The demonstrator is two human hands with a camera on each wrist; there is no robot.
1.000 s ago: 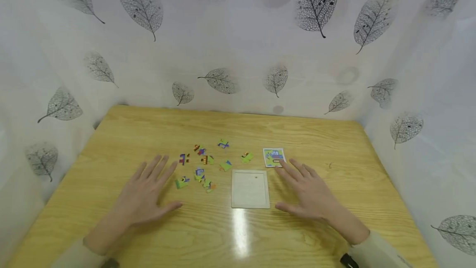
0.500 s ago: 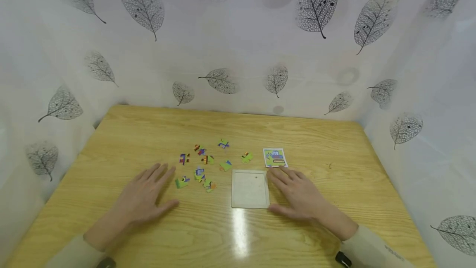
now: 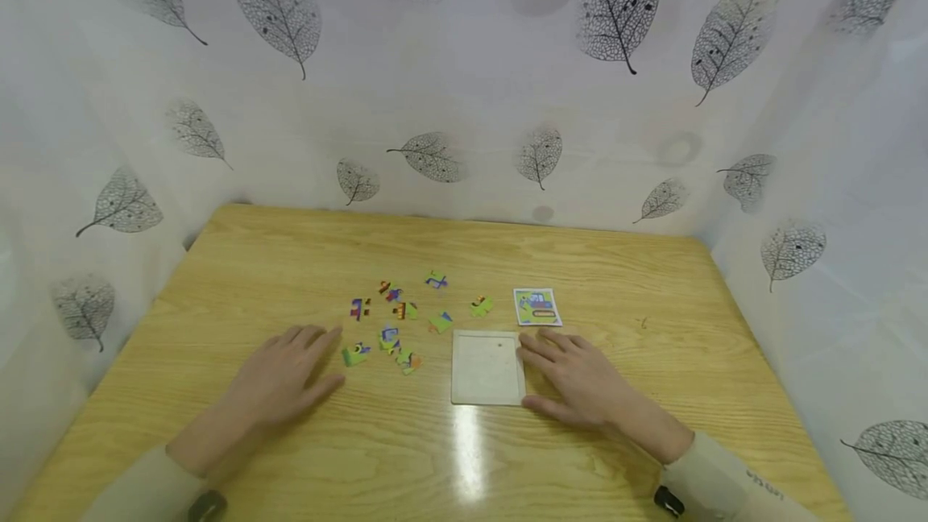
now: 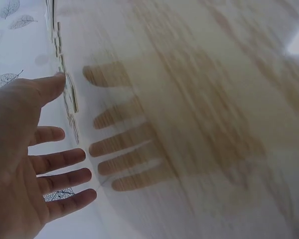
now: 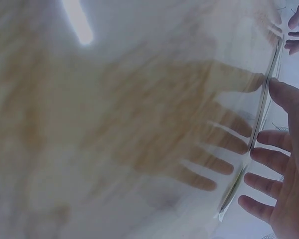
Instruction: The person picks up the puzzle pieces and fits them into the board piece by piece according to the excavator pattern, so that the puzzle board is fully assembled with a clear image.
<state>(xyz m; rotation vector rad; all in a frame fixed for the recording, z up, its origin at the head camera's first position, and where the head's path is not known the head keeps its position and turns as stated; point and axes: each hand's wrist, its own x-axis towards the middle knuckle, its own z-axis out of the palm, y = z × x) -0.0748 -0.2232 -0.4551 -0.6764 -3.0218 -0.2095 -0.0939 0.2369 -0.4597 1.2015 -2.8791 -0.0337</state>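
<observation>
Several colourful jigsaw pieces point(image 3: 389, 337) lie scattered on the wooden table point(image 3: 348, 457), left of a pale square puzzle tray point(image 3: 487, 369). Behind the tray's right corner is a small picture card point(image 3: 537, 307) showing a vehicle. My left hand point(image 3: 271, 385) holds nothing; its fingers are spread just left of the nearest green piece point(image 3: 355, 355). In the left wrist view that hand point(image 4: 20, 154) is seen from the palm side, fingers apart. My right hand point(image 3: 583, 385) has its fingertips at the tray's right edge; whether they touch it I cannot tell. The right wrist view shows its fingers point(image 5: 270, 160) extended.
A white curtain point(image 3: 464, 87) printed with grey leaves hangs around the back and sides of the table. A bright light reflection point(image 3: 467, 453) falls on the glossy tabletop in front of the tray. Dark bands point(image 3: 669, 501) sit at both sleeves.
My right hand has moved left, from beside the card to the tray's right edge. The left hand has drawn back slightly toward me. The pieces, tray and card have not moved.
</observation>
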